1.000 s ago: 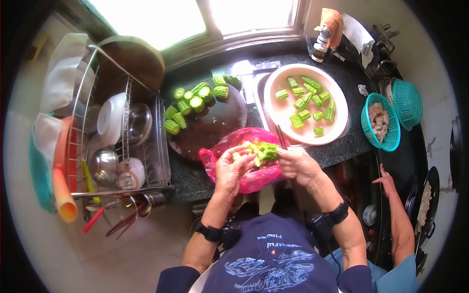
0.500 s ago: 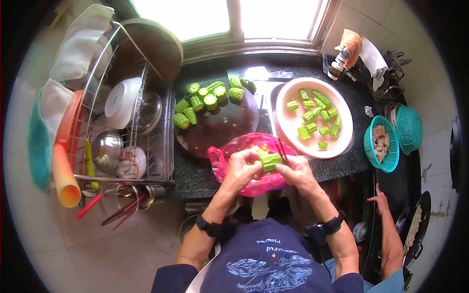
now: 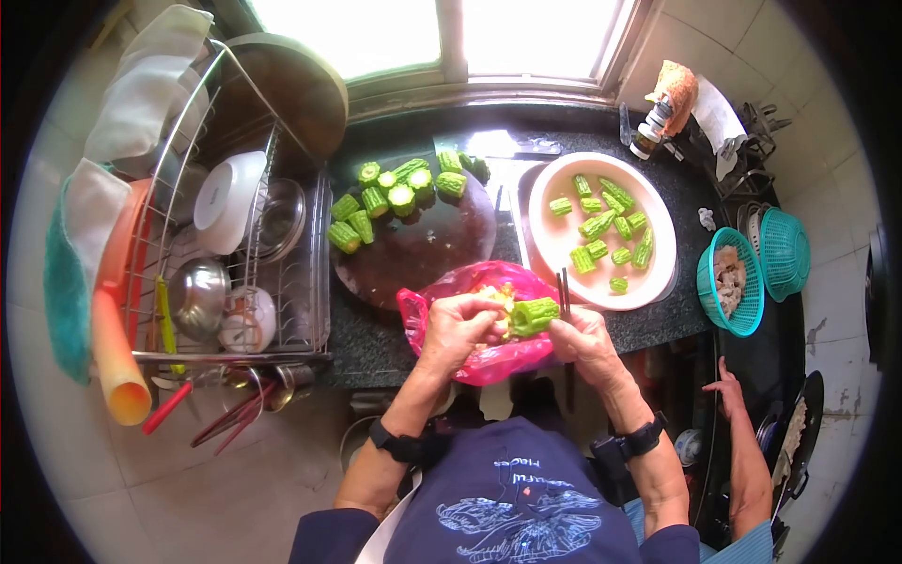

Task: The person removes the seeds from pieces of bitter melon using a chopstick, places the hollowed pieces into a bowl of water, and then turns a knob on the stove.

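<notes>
My right hand [image 3: 584, 336] grips a short green bitter melon piece [image 3: 536, 317] at its right end, along with a pair of dark chopsticks [image 3: 564, 289] pointing up. Close by its left end, my left hand [image 3: 460, 331] is closed in a pinch on pale yellowish pulp [image 3: 507, 324]. Both hands are over a pink plastic bag [image 3: 423, 305] with pulp and seeds inside. Beyond it, several cut melon pieces [image 3: 401, 195] lie on a dark round board [image 3: 451, 240]. More short pieces [image 3: 598, 224] are in a pale basin [image 3: 552, 273] to the right.
A wire dish rack [image 3: 319, 320] with bowls is at left. On the right are a teal basket [image 3: 747, 321] holding pale food, another teal basket [image 3: 787, 249], and a wok [image 3: 810, 404]. Another person's hand [image 3: 725, 387] rests near the counter's right side.
The melon piece has shifted slightly right in my right hand, and the chopsticks now stand more upright. My left fingers have come off the piece's side and pinch pulp at its left end.
</notes>
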`<state>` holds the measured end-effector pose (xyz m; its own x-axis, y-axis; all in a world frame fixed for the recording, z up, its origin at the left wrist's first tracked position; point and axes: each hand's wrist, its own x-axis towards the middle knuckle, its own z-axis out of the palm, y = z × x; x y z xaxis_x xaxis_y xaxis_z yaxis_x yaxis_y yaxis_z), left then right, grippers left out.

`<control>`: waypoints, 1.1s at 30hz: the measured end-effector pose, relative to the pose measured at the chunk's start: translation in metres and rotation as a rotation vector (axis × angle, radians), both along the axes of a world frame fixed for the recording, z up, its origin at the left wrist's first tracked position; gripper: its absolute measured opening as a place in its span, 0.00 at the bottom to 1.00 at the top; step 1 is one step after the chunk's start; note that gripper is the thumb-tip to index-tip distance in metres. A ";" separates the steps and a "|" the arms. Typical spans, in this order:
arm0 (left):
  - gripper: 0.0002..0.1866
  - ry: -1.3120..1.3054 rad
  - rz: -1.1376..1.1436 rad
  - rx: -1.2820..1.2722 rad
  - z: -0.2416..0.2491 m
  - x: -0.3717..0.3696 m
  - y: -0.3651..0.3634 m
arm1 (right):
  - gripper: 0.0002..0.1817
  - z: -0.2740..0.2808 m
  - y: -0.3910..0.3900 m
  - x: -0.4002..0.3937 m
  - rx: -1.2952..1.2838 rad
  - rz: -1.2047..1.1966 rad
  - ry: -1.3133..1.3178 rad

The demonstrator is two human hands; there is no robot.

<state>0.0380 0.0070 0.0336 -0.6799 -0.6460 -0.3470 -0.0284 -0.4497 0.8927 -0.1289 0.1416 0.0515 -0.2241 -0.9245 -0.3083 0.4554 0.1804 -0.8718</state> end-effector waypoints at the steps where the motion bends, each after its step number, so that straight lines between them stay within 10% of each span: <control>1: 0.09 -0.019 -0.069 -0.003 0.004 0.003 -0.003 | 0.13 -0.001 0.000 0.000 0.005 0.002 0.001; 20: 0.12 0.006 -0.078 0.316 -0.012 -0.008 -0.002 | 0.15 0.004 -0.013 0.011 -0.177 0.074 0.842; 29: 0.05 -0.475 -0.194 -1.132 -0.020 -0.011 -0.009 | 0.13 -0.036 -0.004 -0.040 0.094 -0.350 0.742; 33: 0.03 -0.567 -0.229 -1.140 -0.027 -0.017 -0.023 | 0.09 -0.069 0.010 -0.094 0.323 -0.405 0.884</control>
